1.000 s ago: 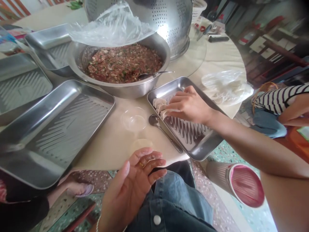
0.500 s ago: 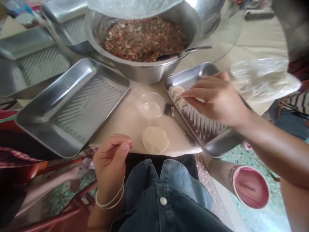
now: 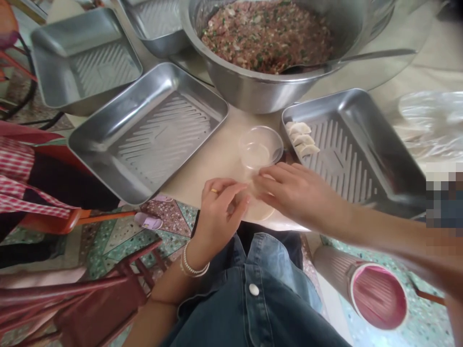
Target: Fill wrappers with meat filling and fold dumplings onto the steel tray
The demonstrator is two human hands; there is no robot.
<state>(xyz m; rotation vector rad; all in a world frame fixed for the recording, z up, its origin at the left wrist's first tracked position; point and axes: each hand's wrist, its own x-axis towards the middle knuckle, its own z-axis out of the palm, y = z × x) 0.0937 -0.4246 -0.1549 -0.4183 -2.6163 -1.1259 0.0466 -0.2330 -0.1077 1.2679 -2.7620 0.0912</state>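
Note:
A round dumpling wrapper [image 3: 265, 211] lies near the table's front edge, partly covered by my hands. My left hand [image 3: 222, 207] is at its left side, fingers curved and thumb apart from the index finger, with nothing visible between them. From the right my right hand [image 3: 289, 188] reaches over the wrapper; its fingertips are blurred, so a grip on the wrapper's edge cannot be made out. Just beyond the fingers stands a small clear bowl [image 3: 261, 147]. Several folded dumplings [image 3: 303, 139] sit in a row in the left corner of the right metal tray [image 3: 361, 103].
A large steel bowl [image 3: 249, 91] of minced filling [image 3: 267, 36] stands behind, a spoon [image 3: 376, 55] resting in it. Further metal trays [image 3: 148, 180] lie to the left. A plastic bag [image 3: 430, 115] is at right. On the floor are a pink-lined bin [image 3: 379, 294] and a red chair [image 3: 97, 308].
My right hand has left the dumplings in the tray and come back over the wrapper. My left hand has moved up and right to meet it. The view has shifted.

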